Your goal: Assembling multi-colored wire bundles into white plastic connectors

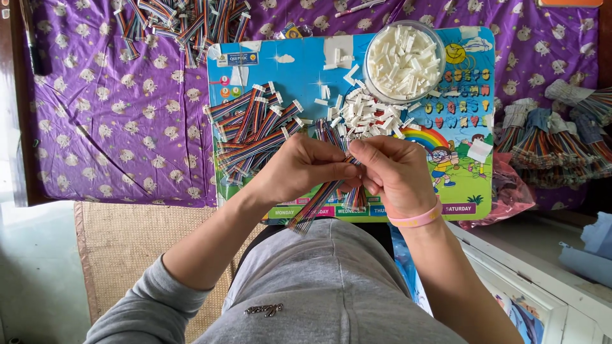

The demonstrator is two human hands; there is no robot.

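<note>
Between my two hands, I saw a multicoloured ribbon cable (pixel 322 197) pinched: my left hand (pixel 299 167) clenched on it, my right hand (pixel 394 171) gripping its upper end. Its striped wires trailed down-left below the grip, with loose white connectors (pixel 363 114) just beyond.

Both hands (pixel 347 169) meet at centre, fingertips pinched together.

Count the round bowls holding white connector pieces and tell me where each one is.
1. A clear round bowl of white connectors sits at the top right of the colourful board, beyond both hands. Others may lie out of view.
</note>
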